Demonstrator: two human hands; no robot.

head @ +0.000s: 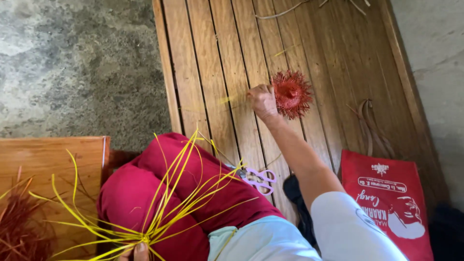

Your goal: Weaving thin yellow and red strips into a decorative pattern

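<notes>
Pinched between our right hand's [262,100] fingertips is one thin yellow strip [227,99], held out at arm's length over the slatted wooden bench [217,58], just beside the red woven piece [291,93] — probably so the strand stays apart from the rest. Our left hand [139,252] sits at the bottom edge, only fingertips showing, closed on the knot of the yellow strip bundle [159,203], which fans up across the lap; gripping at the tie keeps the splay together.

Largest down: the bench runs up the middle of the view. A red printed bag [391,203] lies on its right side with brown handles [367,126] stretched up the slats. Red cloth [159,193] covers the lap. A wooden surface [48,159] at left carries a reddish-brown fibre bunch [19,227], blurry, so we're unsure what it is. Pink-handled scissors [258,178] rest on the bench by the knee, within reach.
</notes>
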